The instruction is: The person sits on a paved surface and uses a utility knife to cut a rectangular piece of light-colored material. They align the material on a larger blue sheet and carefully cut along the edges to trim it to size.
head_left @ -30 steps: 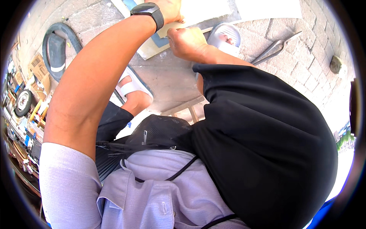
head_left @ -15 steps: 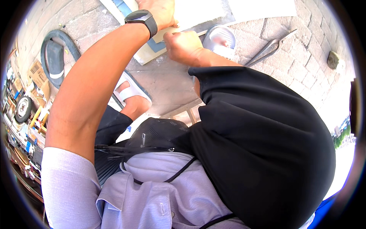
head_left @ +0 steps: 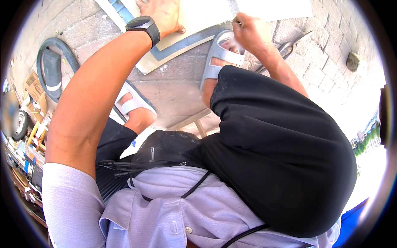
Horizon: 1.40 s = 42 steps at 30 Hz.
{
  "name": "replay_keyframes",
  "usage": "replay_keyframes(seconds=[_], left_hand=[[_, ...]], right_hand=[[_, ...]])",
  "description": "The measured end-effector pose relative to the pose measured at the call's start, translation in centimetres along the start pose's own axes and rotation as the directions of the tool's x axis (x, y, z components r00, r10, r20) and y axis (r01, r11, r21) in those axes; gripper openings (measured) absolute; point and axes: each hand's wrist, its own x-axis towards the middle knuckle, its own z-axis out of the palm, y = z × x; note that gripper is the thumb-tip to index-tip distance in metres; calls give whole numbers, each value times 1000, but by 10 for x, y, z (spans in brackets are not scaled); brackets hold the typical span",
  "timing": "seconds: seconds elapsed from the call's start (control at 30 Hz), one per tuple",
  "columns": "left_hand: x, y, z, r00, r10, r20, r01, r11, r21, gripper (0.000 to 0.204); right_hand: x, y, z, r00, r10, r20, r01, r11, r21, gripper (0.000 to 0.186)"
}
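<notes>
My left hand [head_left: 164, 17], with a dark watch on its wrist, lies spread on a pale flat sheet [head_left: 198, 14] at the top of the view. Its fingertips are partly cut off by the upper edge. Beneath the sheet a blue-grey strip [head_left: 186, 42] shows, bordered by a cream-coloured board [head_left: 149, 64]. To the right, my right hand [head_left: 251, 32] is closed in a fist near the sheet's lower edge. A thin dark tip pokes out of its fingers toward the sheet; what kind of tool it is I cannot make out.
Metal shears [head_left: 294, 46] lie on the paving behind my right forearm. My feet in grey sandals [head_left: 211, 53] stand close below the board. A black rubber loop [head_left: 41, 62] is at left, a small stone block [head_left: 352, 61] at right, and clutter with a wheel [head_left: 20, 124] at far left.
My right hand has moved right, away from my left hand, along the sheet's lower edge. The right sandal is now uncovered. My left hand still rests on the sheet.
</notes>
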Motion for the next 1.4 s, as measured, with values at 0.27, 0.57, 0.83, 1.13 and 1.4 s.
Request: replay_keyframes(seconds=[0.27, 0.57, 0.83, 1.13, 1.4], left_hand=[[0, -3, 0, 1000, -15, 7, 15, 999, -31, 136], [-9, -6, 3, 998, -22, -52, 19, 998, -60, 135], [-4, -11, 26, 988, -45, -145, 34, 996, -77, 139], [4, -13, 35, 996, -61, -65, 52, 990, -131, 143], [0, -16, 30, 993, -68, -93, 52, 985, -166, 139]], right_hand=[[16, 24, -21, 1000, -9, 8, 9, 1000, -26, 16], [-5, 5, -34, 991, 129, 40, -127, 991, -50, 17], [-49, 5, -41, 991, 134, 9, -132, 985, -112, 15], [-187, 17, -176, 883, 468, -40, -464, 883, 71, 10], [-111, -22, -275, 994, 99, -46, -95, 992, 78, 10]])
